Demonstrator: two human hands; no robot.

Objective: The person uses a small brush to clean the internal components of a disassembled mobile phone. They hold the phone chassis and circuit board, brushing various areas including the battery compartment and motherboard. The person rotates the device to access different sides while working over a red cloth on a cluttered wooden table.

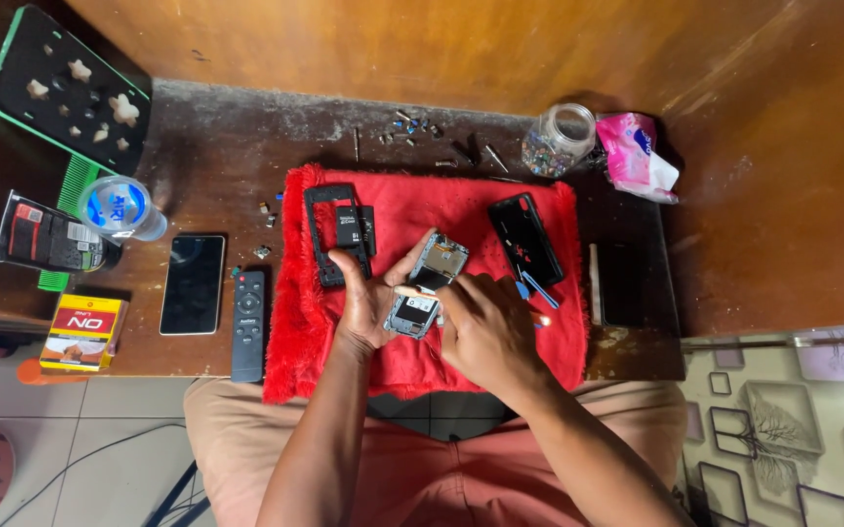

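Woodwork frames the scene: a dark wooden table (198, 146) set against a brown wall, and on it a red fringed cloth (412, 371) that serves as the work mat. On the bare wood to the left lie a black smartphone (193, 283) face up and a black remote control (248, 325); toward the back stands a glass jar (559, 139) of small parts, with loose screws (407, 125) scattered nearby. On the cloth rest a black phone frame (329, 234) at the left and a black back cover (524, 237) at the right. Between them, over the middle of the cloth, the left hand (368, 298) cradles an opened phone body (427, 283), fingers curled round its edge so its exposed insides face up. The right hand (485, 327) is closed on a slim pale tool (412, 292), whose tip meets the lower part of the phone body. To work well here, I judge the cradling hand should keep the body steady and low over the cloth, while the tool is worked with light, controlled pressure, so nothing small springs off the mat.
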